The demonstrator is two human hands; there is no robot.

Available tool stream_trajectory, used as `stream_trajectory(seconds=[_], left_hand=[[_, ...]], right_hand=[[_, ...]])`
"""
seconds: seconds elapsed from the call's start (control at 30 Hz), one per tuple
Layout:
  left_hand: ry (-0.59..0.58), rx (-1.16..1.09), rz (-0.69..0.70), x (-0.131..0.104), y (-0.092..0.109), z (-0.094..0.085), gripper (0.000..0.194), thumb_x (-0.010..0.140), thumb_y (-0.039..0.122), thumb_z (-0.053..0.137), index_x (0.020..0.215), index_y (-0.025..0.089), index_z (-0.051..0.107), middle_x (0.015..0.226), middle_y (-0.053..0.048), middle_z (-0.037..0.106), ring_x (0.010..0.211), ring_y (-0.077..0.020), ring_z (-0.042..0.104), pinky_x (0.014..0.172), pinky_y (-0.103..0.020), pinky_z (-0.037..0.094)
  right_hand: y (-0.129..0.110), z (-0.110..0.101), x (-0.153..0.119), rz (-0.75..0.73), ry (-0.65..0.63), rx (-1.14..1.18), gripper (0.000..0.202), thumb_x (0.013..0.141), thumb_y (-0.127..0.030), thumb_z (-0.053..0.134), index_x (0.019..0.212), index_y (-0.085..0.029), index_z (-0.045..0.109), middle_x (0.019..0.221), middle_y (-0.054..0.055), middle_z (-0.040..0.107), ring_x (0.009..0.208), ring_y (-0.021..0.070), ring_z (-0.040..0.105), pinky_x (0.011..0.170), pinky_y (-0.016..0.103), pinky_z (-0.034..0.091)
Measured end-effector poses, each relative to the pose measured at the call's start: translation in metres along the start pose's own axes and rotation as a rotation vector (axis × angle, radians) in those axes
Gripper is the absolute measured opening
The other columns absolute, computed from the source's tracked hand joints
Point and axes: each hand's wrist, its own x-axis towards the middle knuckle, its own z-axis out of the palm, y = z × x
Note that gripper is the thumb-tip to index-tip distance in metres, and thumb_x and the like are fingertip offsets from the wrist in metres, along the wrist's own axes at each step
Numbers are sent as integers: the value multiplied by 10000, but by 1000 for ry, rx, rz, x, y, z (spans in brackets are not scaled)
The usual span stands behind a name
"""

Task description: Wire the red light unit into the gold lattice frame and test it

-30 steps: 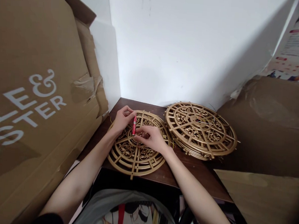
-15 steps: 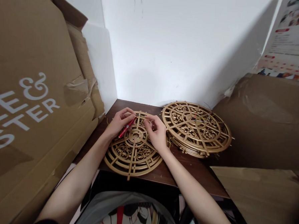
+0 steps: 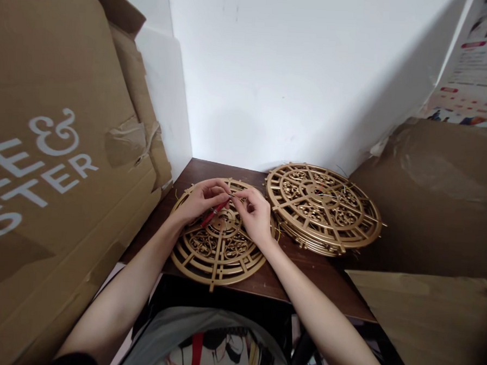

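Observation:
My left hand (image 3: 204, 200) is closed around a slim red tool (image 3: 211, 215) with a silvery band; its exact kind is hard to make out. The tool slants over the centre of a round gold openwork disc (image 3: 215, 279) with scrollwork, lying flat on the table. Thumb and fingers of my right hand (image 3: 253, 210) pinch together, meeting the left fingertips above the disc's far half. Whatever small piece lies between the right fingertips is too small to name.
To the right is a stack of similar gold discs (image 3: 338, 240) with thin wires on top. A large printed cardboard box (image 3: 69, 86) stands left, more cardboard (image 3: 442, 204) right, and a white wall (image 3: 280, 97) behind the dark wooden table (image 3: 315, 281).
My left hand has shifted right with the red tool, so its fingertips now meet the right hand's. The right hand has barely moved, and the view has tilted slightly.

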Motion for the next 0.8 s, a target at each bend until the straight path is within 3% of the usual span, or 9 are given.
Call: stream_trajectory(seconds=[0.23, 0.8], left_hand=[[8, 20, 37, 1, 0, 0, 217, 752, 330, 726, 850, 175, 611, 677, -12, 672, 605, -121, 621, 581, -221, 483], [-66, 36, 39, -1, 2, -2, 259, 772, 331, 715, 950, 165, 626, 700, -6, 663, 604, -112, 603, 573, -217, 466]], right_hand=[[0, 1, -1, 77, 5, 42, 179, 864, -348, 609, 868, -193, 699, 643, -16, 546, 547, 111, 435, 556, 254, 381], [3, 0, 0, 53, -47, 56, 184, 860, -316, 619, 851, -184, 747, 674, 8, 627, 569, 117, 471, 572, 252, 379]])
